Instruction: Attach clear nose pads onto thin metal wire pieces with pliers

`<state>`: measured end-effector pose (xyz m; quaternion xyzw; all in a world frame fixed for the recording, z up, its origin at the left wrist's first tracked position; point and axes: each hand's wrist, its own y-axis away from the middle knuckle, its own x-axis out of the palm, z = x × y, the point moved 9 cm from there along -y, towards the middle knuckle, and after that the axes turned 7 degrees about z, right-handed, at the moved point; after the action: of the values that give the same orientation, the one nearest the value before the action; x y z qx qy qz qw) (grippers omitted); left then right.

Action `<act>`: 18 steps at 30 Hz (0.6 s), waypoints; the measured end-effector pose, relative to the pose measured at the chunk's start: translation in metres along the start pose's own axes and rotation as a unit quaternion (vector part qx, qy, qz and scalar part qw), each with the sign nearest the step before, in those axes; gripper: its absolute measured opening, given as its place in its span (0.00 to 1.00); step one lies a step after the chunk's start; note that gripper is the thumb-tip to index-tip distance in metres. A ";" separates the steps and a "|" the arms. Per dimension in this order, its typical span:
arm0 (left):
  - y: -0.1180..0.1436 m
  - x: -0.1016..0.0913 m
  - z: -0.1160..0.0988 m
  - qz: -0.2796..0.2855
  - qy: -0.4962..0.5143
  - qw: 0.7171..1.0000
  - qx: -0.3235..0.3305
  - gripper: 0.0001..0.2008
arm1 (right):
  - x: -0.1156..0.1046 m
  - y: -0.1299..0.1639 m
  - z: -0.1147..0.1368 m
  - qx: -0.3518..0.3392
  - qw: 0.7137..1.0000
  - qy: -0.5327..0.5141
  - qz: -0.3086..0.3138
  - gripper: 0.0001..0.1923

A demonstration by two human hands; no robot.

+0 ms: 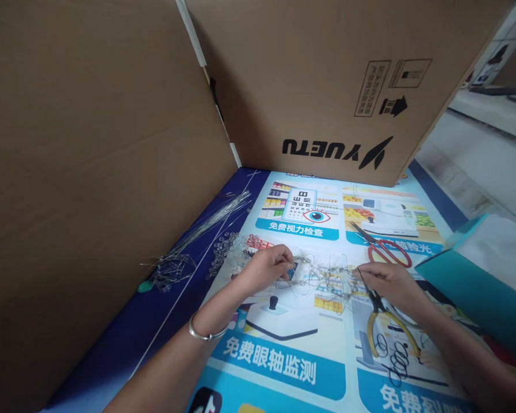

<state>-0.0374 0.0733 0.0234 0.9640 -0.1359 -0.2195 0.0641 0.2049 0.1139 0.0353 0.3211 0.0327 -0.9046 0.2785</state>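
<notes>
Wire frame [322,278] near cardboard walls [90,160]

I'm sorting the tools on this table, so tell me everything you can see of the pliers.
The pliers lie flat on the printed poster, just below the right hand, whose wrist hides part of the dark metal jaws. Two curved handles with yellow grips spread toward the viewer, slightly open. Dark wire rings lie between and beside the handles. The red-handled scissors lie apart, farther back.

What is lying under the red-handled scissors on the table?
The red-handled scissors lie on a printed blue-and-white poster with Chinese text. Its picture beneath the handles is covered and cannot be made out.
</notes>
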 end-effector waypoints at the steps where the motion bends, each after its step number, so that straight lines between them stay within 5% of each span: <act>1: 0.000 0.000 0.000 -0.002 0.001 1.000 0.003 0.05 | 0.000 0.000 0.000 0.000 1.000 0.001 -0.001 0.18; 18: 0.001 -0.022 -0.004 -0.079 -0.061 0.995 0.030 0.06 | 0.004 0.002 -0.005 0.015 1.000 -0.022 0.016 0.19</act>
<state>-0.0552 0.0785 0.0358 0.9581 -0.0695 -0.2777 0.0095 0.2059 0.1113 0.0289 0.3057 0.0079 -0.9074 0.2883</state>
